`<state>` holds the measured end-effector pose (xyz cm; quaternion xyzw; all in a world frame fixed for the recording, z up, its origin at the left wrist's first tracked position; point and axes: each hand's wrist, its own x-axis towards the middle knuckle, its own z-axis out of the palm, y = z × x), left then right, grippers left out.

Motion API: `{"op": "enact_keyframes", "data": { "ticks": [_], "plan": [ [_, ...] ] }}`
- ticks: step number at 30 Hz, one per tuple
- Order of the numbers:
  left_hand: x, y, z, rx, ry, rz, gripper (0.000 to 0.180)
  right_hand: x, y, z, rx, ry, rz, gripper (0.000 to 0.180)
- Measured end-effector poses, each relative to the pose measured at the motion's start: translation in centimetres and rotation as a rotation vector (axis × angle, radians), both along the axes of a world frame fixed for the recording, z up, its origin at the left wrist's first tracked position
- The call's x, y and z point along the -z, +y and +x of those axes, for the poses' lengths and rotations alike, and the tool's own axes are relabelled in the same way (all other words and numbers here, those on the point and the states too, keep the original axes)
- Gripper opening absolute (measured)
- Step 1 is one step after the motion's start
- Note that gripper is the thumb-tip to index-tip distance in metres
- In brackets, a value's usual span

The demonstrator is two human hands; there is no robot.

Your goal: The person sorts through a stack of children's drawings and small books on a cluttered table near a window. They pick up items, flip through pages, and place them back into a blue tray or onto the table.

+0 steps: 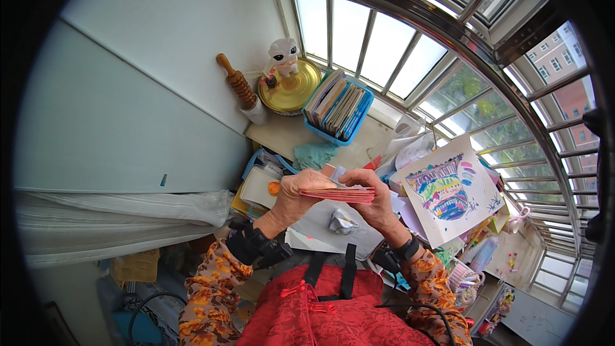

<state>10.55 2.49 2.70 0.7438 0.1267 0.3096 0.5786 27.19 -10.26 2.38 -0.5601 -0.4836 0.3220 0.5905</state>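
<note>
Apron (339, 311): red and patterned, it lay nearest the camera at 6 o'clock, with black straps (350, 269) over its upper edge.
Stack (338, 195): thin red-edged layers, apparently paper or card, it was held up near the middle of the view, between the two hands and touching both.
Left hand (298, 192): at the stack's 9 o'clock end, it was closed on that end.
Right hand (374, 197): at the 3 o'clock end, it had fingers bent over the top and gripped the layers there.
Work in the hands: judging by the two-ended grip, the layers were being kept together or evened; whether they were being counted, I could not tell.
Next move: it seemed to call for light, matched pressure from both ends, so that no layer slid out or fanned loose.
Crumpled paper (344, 222): it sat at 6 o'clock from the stack, apart from either hand.
Painting (442, 189): many-coloured on a pale sheet, it leaned at 3 o'clock, beyond the right hand.
Teal cloth (314, 155): it lay bunched at 11 o'clock.
Blue basket (325, 133): at 12 o'clock on the table (275, 133), it held upright books (343, 106).
Gold tin (275, 100): at 11 o'clock, just beside the basket, it bore a white figure (285, 57).
</note>
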Motion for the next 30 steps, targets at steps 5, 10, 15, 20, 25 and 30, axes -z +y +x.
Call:
{"op": "enact_keyframes", "data": {
  "ticks": [5,10,15,20,25,30],
  "plan": [
    [0.2,-0.3,0.2,-0.011,-0.031,-0.067,0.016,1.1,-0.1,0.5,-0.052,-0.085,0.045,0.019],
    [1.6,-0.7,0.6,-0.119,0.15,-0.639,0.018,1.9,-0.1,1.3,-0.055,0.416,-0.311,0.027],
    [3.4,0.8,2.8,-0.23,-0.028,-1.069,0.024,3.7,0.1,2.1,-0.122,0.547,-0.337,0.04],
    [5.3,1.1,4.4,-0.195,-0.059,-1.179,0.028,5.5,-1.1,2.4,-0.045,0.715,-0.464,0.038],
    [6.9,1.1,5.7,-0.24,0.005,-1.278,0.033,7.0,-1.3,2.0,0.15,0.987,-0.39,0.04],
    [7.8,1.3,7.8,-0.199,-0.004,-1.399,0.038,8.2,-0.5,1.9,0.279,1.259,-0.286,0.052]
  ]
}}
